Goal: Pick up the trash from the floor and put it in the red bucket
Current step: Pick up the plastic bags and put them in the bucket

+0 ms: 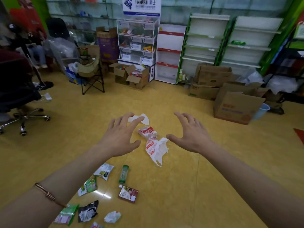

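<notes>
- Left hand [120,137] held out over the floor [197,186], fingers spread wide, slightly bent, holding nothing.
- Right hand [190,134] the same: splayed wide, thumb pointing inward, nothing in it.
- Copper-coloured bracelet [49,195] on the left forearm.
- Trash all lies on the yellow floor, none of it in either hand.
- White-and-red plastic bag [154,145] lies crumpled, seen between the two hands; the right thumb sits just beside its white end in the view.
- White crumpled paper [141,118] is farther out, partly hidden by the left fingertips; cannot tell if they touch it.
- Green bottle [123,174] lies on its side, nearer the person than the bag.
- Brown-red packet [128,194] lies flat just below the bottle.
- White snack packet [104,171] is left of the bottle, with a green pouch [88,186] just beside it, next to the left forearm.
- Bottom of view: green-pink wrapper [66,214], black wrapper [88,213] and white wad [112,217], close together.
- Red shape [299,135] on the floor at the right edge, cut off; cannot tell what it is.
- Cardboard box [235,107] on the right with a blue bucket [261,111] behind it.
- Office chair [19,96] on the left; folding chair [92,74] beyond it.
- Clear display rack [138,40] and white shelves [205,45] stand along the back wall.
</notes>
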